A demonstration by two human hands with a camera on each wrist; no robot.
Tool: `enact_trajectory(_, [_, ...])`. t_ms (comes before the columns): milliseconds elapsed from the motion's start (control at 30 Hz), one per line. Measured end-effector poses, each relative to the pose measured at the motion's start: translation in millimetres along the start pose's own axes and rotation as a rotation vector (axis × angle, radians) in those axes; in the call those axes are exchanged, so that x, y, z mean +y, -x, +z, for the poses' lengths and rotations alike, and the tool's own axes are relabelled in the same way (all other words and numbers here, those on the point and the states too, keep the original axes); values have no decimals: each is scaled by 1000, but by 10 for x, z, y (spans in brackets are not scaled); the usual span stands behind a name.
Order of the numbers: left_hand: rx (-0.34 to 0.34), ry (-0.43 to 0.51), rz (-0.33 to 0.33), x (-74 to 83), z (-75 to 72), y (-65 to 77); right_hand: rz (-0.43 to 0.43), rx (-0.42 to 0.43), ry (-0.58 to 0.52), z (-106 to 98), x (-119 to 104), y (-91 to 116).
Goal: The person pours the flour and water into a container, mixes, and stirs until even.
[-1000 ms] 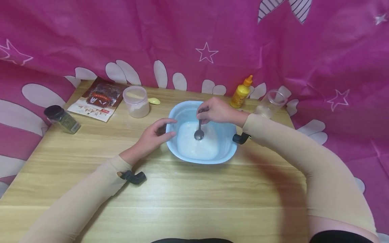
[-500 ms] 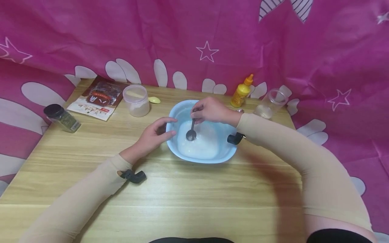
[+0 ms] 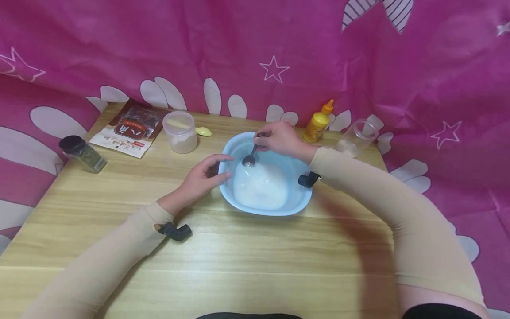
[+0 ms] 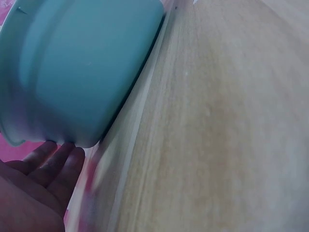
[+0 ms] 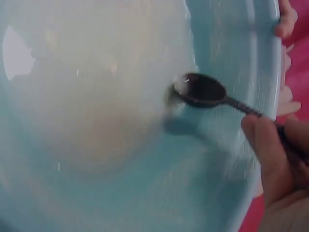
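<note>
Pink star-printed cloth (image 3: 223, 44) behind a wooden table (image 3: 239, 266). On it, a light-blue basin (image 3: 275, 212) with whitish liquid (image 3: 260, 190) inside. At its left side, the left hand (image 3: 202, 176), fingers loosely extended against it. Above the far rim, the right hand (image 3: 280, 138), pinching a dark spoon (image 3: 249, 161), bowl-end inside the basin.

Plain, close-fitting beige sleeves (image 3: 107, 257) are worn on both arms, the right one faintly creased at the elbow. A bent black fitting (image 3: 181, 233) is strapped at each wrist. Beyond the right sleeve's hem, black cloth (image 3: 444, 311) is seen.
</note>
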State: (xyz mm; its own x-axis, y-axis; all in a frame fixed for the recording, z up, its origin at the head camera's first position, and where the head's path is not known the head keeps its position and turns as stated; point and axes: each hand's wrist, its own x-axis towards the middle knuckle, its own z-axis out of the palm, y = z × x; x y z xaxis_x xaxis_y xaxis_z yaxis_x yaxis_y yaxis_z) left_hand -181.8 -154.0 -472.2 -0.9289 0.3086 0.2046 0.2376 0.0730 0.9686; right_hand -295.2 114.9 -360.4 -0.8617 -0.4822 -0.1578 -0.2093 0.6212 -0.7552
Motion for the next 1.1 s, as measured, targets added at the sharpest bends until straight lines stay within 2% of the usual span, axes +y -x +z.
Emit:
enact_trajectory(133, [-5,21,6,-10,6,2,-19,-165,-76,113,-57,76])
enact_trajectory(233, [-7,22,11,-4,6,-9,-28,-287,-71,137,-71,163])
enact_trajectory(300, [-5,17,11,2,2,-14,-23,-320,-47,114,-59,199])
enact_trajectory(400, [-2,2,8,9,-3,-19,5,-274,-7,39,-7,186])
enact_trajectory(567, [4,-15,-11,13,1,-3,28,-40,22,-51,73,114])
enact_trajectory(633, [5,-19,-19,10,4,8,21,0,-3,-42,70,100])
enact_trajectory(700, [3,-17,-21,7,8,18,14,-28,-45,-11,54,94])
enact_trajectory(800, [-1,-6,-17,7,10,24,15,-143,-66,39,13,115])
enact_trajectory(867, [0,8,-12,7,10,26,26,-227,-56,56,-6,129])
enact_trajectory(933, [2,16,-7,4,8,23,39,-276,-23,47,-4,137])
enact_trajectory(1000, [7,20,-4,-3,8,20,53,-275,8,15,21,127])
enact_trajectory(1100, [9,14,-1,-12,14,12,66,-173,85,-50,57,107])
